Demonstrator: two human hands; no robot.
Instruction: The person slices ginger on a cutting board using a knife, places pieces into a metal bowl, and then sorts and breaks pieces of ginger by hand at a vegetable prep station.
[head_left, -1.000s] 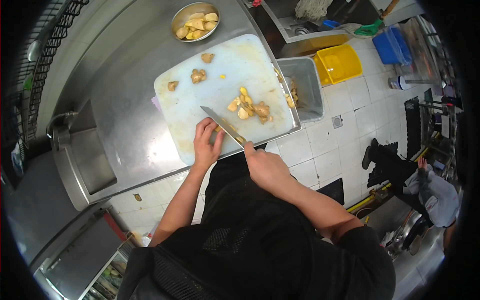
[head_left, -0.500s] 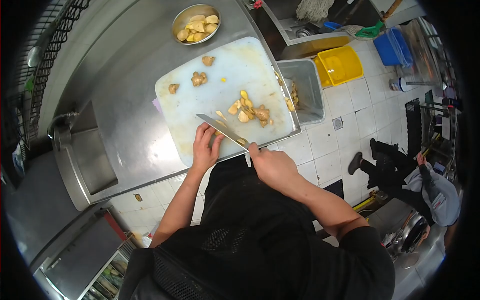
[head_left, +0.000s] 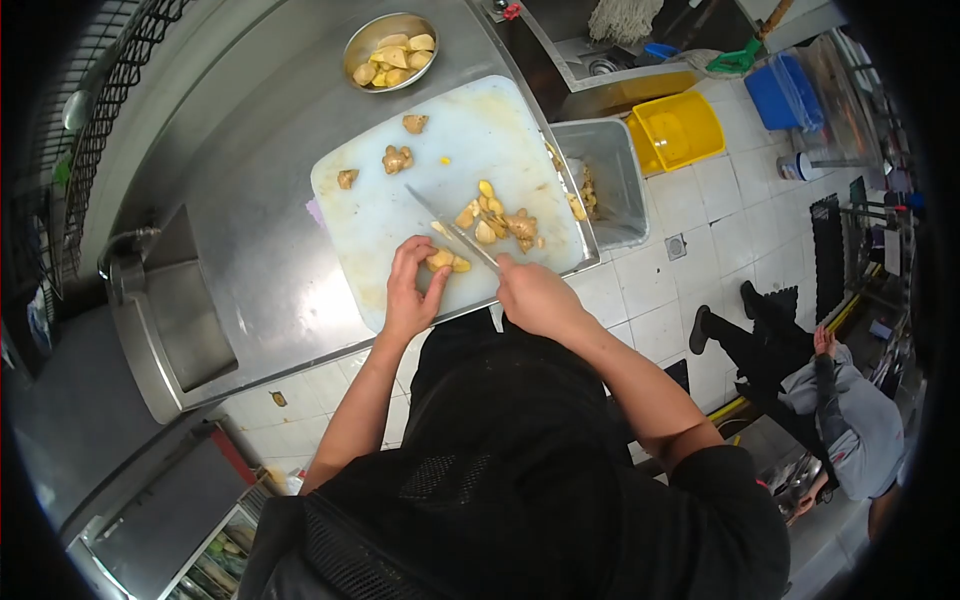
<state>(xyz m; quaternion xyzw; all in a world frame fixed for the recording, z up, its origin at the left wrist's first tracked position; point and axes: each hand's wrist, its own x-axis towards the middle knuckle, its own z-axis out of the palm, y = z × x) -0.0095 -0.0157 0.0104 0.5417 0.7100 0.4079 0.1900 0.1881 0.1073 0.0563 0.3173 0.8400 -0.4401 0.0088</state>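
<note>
Read the white rectangular plastic cutting board with rounded corners (head_left: pixel 470 115) as a clock face, twelve at the top of the view. At about seven o'clock, the left hand (head_left: pixel 408 292) is curved in a narrow grip, fingertips and thumb on the left end of a pale yellow peeled ginger piece (head_left: pixel 450 262), which lies on the board near six o'clock. The right hand (head_left: pixel 538 297), at about half past four by the board's edge, is closed around the handle of a long grey steel knife (head_left: pixel 452 228). Its blade runs diagonally toward half past ten and lies just beside the piece, apart from it; from overhead it is hard to tell whether the blade touches the board. A thin pale slice (head_left: pixel 438 229) lies on the left side of the blade.

On the blade's other side, near four o'clock, sit a small pile of yellow peeled chunks and trimmings (head_left: pixel 486 212) and, next to it, a knobbly brown unpeeled ginger root (head_left: pixel 521 228). Three smaller brown knobs rest apart from one another: one near half past nine (head_left: pixel 347 179), one near ten (head_left: pixel 397 159) and one near eleven (head_left: pixel 415 123). Beyond the board at eleven o'clock stands a round steel bowl (head_left: pixel 375 33) of pale yellow pieces (head_left: pixel 396 58), on the brushed steel counter (head_left: pixel 260 230). At about three o'clock, beside the board, is a grey plastic bin (head_left: pixel 622 180) with brown and yellow scraps (head_left: pixel 588 190) inside.
</note>
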